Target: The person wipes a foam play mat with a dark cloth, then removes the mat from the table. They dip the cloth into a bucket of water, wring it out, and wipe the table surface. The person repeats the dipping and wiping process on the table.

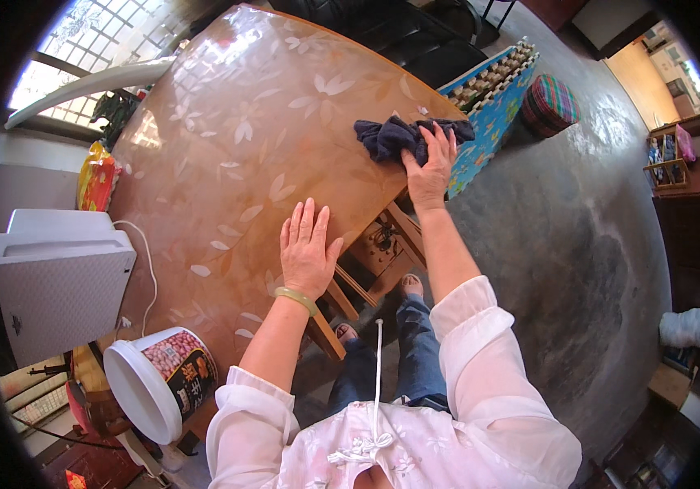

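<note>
My right hand (432,165) presses on a crumpled dark navy cloth (386,139) at the right-hand corner of the table. The cloth is bunched under its fingers and spreads to both sides of them. Flat on the table near its front edge rests my left hand (308,250), holding nothing, with the thumb apart from the fingers. A pale green bangle (296,299) circles the left wrist. The wooden table (203,183) wears a glossy clear cover with a pattern of white flowers and leaves.
A white bucket (142,391) lies tilted at the table's left end, near a white appliance (63,287) with a cord and a red-yellow packet (98,177). Wooden stools (380,263) stand under the front edge. Beyond the right corner are a blue patterned board (490,140) and a plaid stool (550,105).
</note>
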### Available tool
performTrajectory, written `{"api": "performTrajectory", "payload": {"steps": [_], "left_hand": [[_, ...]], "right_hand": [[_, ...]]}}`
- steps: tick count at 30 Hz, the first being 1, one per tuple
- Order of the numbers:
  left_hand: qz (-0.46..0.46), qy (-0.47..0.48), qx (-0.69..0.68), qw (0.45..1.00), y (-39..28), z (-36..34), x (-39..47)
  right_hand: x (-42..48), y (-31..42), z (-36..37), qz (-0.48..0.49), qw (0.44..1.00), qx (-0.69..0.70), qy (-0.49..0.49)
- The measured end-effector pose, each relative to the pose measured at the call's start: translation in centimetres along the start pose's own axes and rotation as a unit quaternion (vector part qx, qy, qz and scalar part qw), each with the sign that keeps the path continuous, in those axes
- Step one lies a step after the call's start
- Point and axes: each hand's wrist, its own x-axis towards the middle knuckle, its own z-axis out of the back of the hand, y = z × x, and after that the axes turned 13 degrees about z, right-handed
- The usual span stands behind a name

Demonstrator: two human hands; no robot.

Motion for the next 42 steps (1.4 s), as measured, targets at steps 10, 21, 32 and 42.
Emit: {"api": "performTrajectory", "payload": {"steps": [10, 21, 32, 42], "left_hand": [[0.021, 0.023, 0.028, 0.999, 0.4, -0.6, 0.2], [0.03, 0.023, 0.021, 0.999, -0.7, 0.1, 0.5], [0.046, 0.025, 0.017, 0.998, -0.6, 0.5, 0.3], [0.054, 0.031, -0.004, 0.998, -0.8, 0.5, 0.7]], "right_hand": [[-9.1, 11.1, 0.6, 0.044, 0.991, 0.094, 0.082], [5.9, -0.3, 0.5, 0.018, 0.937, -0.236, 0.257], [1.9, 1.9, 2.8, 0.151, 0.933, -0.16, 0.284], [1.7, 3.1, 0.9, 0.172, 0.918, -0.117, 0.337]]}}
